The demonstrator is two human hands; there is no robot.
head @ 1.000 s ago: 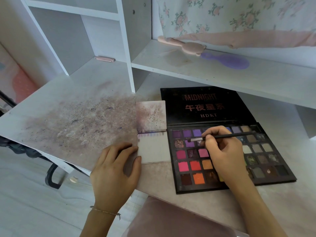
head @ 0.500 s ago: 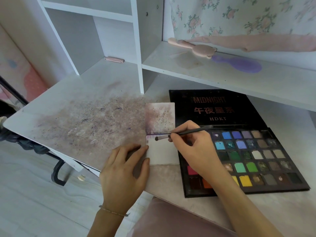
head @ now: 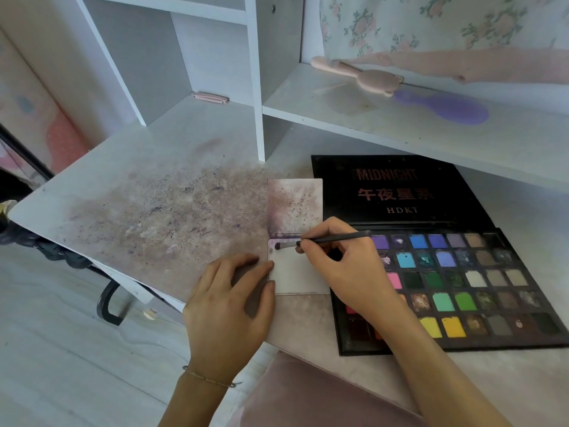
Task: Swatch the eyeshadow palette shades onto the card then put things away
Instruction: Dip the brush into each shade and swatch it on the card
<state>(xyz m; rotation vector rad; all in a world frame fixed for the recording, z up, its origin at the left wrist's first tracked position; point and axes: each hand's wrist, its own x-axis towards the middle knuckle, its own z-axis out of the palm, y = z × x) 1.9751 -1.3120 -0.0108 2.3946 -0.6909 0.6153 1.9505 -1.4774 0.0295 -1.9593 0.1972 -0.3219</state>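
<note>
The desk (head: pixel 172 167) is dusted with purple powder across its left half, and the open palette (head: pixel 480 282) lies on its right side, lid flat toward the shelf. Just left of the palette, touching its edge, sits the card (head: pixel 292 278), the lower of two pale sheets, with a faint purple strip along its top. The left hand (head: pixel 228 303) lies flat beside the card, its straight fingertips pressing the card's left edge to pin it. The right hand (head: pixel 348 266) pinches the brush (head: pixel 326 241) like a pen, the dark tip resting at the card's top left corner. To swatch well, I judge the stroke should be short and light, kept beside the existing colour without overlapping it, while the left fingers stay clear of the bristles and keep the card from sliding.
</note>
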